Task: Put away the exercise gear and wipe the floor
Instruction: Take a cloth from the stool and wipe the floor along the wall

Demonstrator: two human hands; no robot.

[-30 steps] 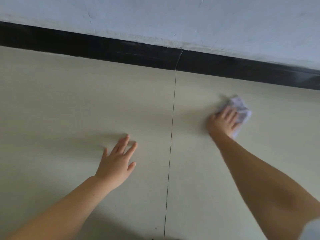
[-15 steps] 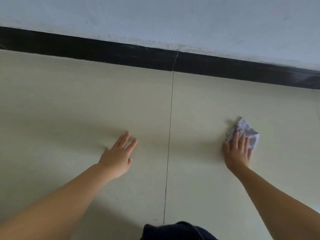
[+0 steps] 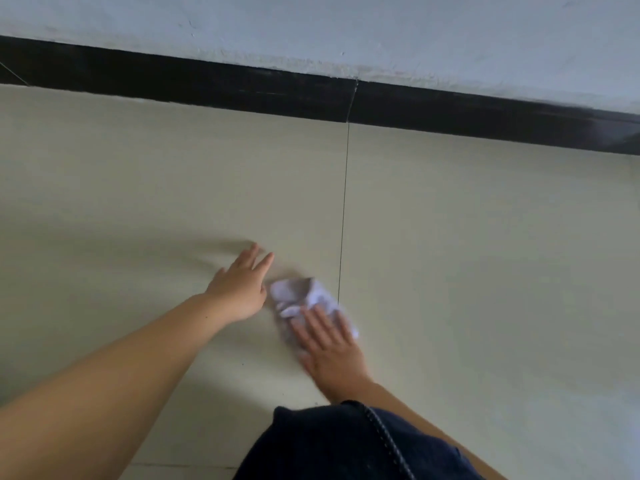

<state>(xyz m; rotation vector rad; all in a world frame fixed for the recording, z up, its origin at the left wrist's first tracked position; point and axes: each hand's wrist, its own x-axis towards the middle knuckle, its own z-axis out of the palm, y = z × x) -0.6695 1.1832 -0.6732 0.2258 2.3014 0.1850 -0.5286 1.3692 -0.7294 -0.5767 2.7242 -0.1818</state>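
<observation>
A crumpled white cloth (image 3: 304, 296) lies on the cream tiled floor (image 3: 485, 254), just left of the tile joint. My right hand (image 3: 329, 348) presses flat on the cloth's near half, fingers straight and pointing up-left. My left hand (image 3: 242, 289) rests flat on the floor right beside the cloth, fingers spread toward the wall. No exercise gear is in view.
A black skirting board (image 3: 207, 86) runs along the foot of the pale wall (image 3: 346, 26) at the far side. A thin tile joint (image 3: 344, 209) runs from the skirting toward me. My knee in dark denim (image 3: 346, 445) fills the bottom middle.
My right hand has swept the cloth from the right tile toward me and left, across the joint, up beside my left hand. The left hand stayed planted. My knee has come into view.
</observation>
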